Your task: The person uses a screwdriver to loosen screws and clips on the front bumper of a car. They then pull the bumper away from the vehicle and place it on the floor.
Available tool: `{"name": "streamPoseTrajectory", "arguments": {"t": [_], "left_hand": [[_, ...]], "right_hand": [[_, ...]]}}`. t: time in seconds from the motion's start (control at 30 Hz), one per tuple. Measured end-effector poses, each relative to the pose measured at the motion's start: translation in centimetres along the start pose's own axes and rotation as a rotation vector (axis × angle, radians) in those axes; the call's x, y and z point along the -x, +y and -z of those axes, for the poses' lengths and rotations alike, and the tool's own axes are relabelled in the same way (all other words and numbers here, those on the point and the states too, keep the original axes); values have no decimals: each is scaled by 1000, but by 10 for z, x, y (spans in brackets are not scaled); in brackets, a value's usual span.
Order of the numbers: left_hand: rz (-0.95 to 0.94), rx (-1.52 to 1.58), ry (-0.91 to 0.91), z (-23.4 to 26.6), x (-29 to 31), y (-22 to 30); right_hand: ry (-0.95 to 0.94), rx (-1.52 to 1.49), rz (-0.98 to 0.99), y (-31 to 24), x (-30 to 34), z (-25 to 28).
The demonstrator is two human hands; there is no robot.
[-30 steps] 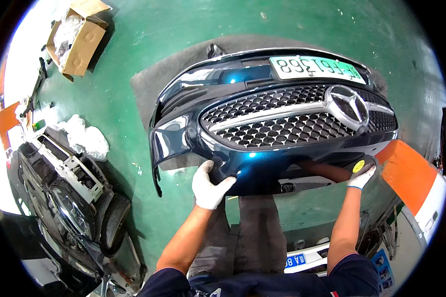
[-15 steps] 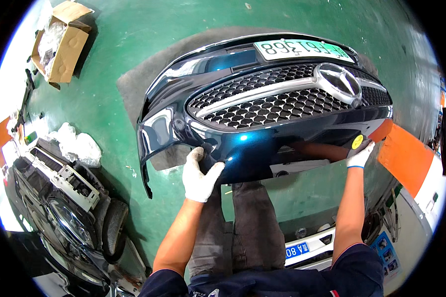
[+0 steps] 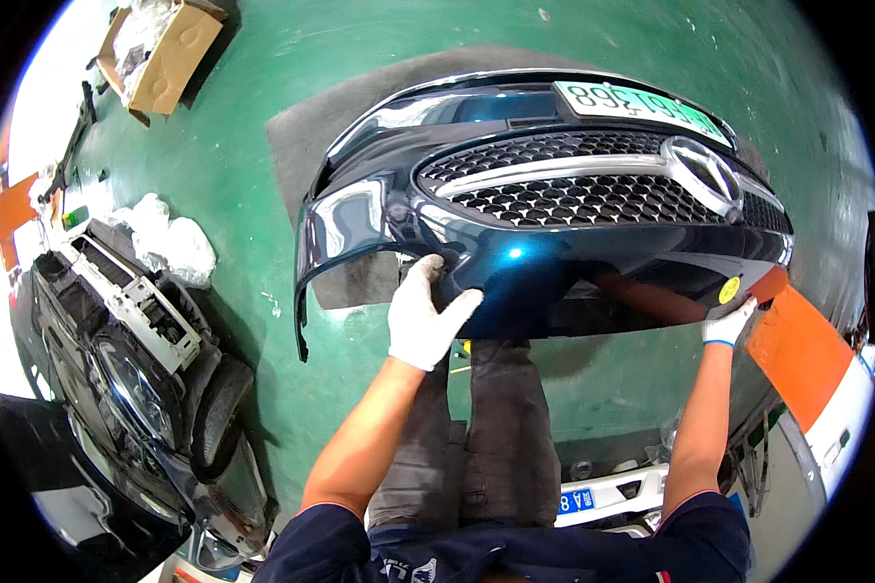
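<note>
A dark blue car front bumper (image 3: pixel 554 282) is held in front of me, upside down, its lower edge facing me. It carries a black honeycomb grille (image 3: pixel 593 199) with a silver bar, a round chrome emblem (image 3: pixel 702 178) and a green-and-white licence plate (image 3: pixel 642 105). My left hand (image 3: pixel 424 316), in a white glove, grips the near edge beside the wheel-arch curve, thumb on the outer face. My right hand (image 3: pixel 729 324), also gloved, holds the edge near the right end, by a yellow round sticker (image 3: pixel 729 290). Its fingers are partly hidden under the bumper.
A dark mat (image 3: pixel 297 131) lies on the green floor beneath the bumper. At left is a partly stripped car (image 3: pixel 156 389), with clear plastic wrap (image 3: pixel 170 243) by it. A cardboard box (image 3: pixel 178 60) stands far left. An orange-and-white panel (image 3: pixel 797 355) is close right; a white bumper (image 3: pixel 617 494) lies behind my legs.
The view has shifted, so the bumper, box and stripped car all appear farther right and mostly higher. Both hands keep their grip on the bumper.
</note>
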State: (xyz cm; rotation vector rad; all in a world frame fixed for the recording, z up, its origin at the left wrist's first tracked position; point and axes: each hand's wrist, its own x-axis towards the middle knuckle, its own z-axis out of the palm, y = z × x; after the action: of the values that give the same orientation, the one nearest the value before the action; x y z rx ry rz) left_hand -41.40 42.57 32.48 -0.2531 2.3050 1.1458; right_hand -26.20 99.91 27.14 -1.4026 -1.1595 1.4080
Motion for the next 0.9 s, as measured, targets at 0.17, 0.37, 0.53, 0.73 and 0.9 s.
{"name": "streamPoseTrajectory", "arguments": {"t": [0.17,0.37,0.53,0.73,0.9], "left_hand": [[25,41,-9,-1,2,-5],[44,38,-33,-3,6,-12],[54,34,-54,-7,10,-18],[165,149,-117,-13,12,-27],[224,255,-110,-15,13,-31]], "right_hand": [[-39,35,-119,2,-6,10],[100,84,-123,4,7,3],[57,127,-172,6,8,9],[74,206,-366,7,12,14],[99,264,-462,7,8,23]]}}
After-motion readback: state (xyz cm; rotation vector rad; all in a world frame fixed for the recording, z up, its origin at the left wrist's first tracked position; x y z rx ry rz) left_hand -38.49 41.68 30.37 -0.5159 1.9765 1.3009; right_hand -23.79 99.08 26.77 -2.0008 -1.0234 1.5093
